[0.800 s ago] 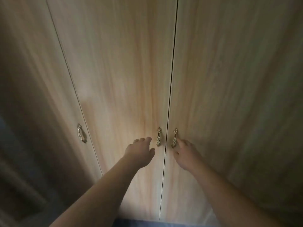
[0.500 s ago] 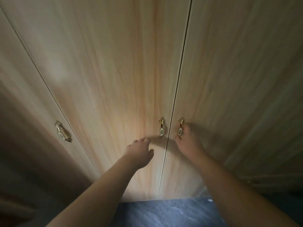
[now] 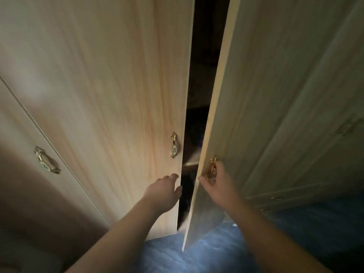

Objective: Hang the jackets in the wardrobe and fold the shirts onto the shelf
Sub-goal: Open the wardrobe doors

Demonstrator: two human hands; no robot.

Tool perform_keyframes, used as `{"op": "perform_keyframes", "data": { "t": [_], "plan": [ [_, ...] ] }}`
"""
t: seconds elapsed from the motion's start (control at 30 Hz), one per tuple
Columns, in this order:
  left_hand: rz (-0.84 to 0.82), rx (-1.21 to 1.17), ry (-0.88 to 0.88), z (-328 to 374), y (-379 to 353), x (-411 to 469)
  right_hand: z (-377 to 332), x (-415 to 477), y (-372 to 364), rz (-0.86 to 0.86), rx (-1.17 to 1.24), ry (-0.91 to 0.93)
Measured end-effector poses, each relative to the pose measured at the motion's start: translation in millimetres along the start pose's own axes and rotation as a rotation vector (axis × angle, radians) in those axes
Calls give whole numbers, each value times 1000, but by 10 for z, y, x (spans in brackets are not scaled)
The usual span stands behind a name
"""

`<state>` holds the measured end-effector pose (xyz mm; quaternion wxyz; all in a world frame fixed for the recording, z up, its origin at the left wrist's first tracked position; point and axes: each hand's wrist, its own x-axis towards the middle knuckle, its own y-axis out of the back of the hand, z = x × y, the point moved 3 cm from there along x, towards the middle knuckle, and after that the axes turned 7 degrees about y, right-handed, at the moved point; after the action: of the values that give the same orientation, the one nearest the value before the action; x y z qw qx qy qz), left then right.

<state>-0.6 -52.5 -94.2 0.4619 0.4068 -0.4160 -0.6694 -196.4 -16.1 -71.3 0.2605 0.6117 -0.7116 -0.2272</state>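
Observation:
A tall light-wood wardrobe fills the view. Its right door (image 3: 275, 95) is swung partly outward, and my right hand (image 3: 218, 184) grips the gold handle (image 3: 213, 166) on it. The middle door (image 3: 108, 85) stays closed, with its own gold handle (image 3: 174, 144) near the edge. My left hand (image 3: 163, 192) is just below that handle, fingers loosely bent against the door's edge, holding nothing. Through the gap the dark interior (image 3: 201, 85) shows a wooden shelf (image 3: 190, 164). No jackets or shirts can be made out.
A third door at the far left carries another gold handle (image 3: 46, 163). Dark blue patterned floor (image 3: 206, 253) lies below the doors. More pale cabinet panels (image 3: 325, 154) stand at the right.
The right door has swung open from closed, pulled by my right hand on its handle. My left hand has moved closer to the middle door's edge.

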Motion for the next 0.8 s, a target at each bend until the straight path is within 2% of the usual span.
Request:
{"op": "perform_keyframes", "data": {
  "t": [0.1, 0.23, 0.37, 0.53, 0.67, 0.73, 0.8],
  "plan": [
    [15, -22, -26, 413, -162, -225, 195, -483, 307, 33, -26, 45],
    [-38, -28, -71, 1067, -538, -648, 518, -1094, 814, 87, -60, 10],
    [-70, 12, -123, 1617, -806, -1008, 911, -1591, 1410, 158, -97, -70],
    [-20, 15, -204, 2182, -849, -1146, 1270, -1901, 2164, 166, -64, -214],
    [25, -18, -262, 2504, -778, -1126, 1448, -1971, 2412, 177, -63, -317],
    [38, -10, -269, 2536, -760, -1100, 1364, -2068, 2425, 258, -37, -294],
    [59, -3, -273, 2500, -738, -1063, 1200, -2251, 2372, 422, -27, -194]
  ]
}}
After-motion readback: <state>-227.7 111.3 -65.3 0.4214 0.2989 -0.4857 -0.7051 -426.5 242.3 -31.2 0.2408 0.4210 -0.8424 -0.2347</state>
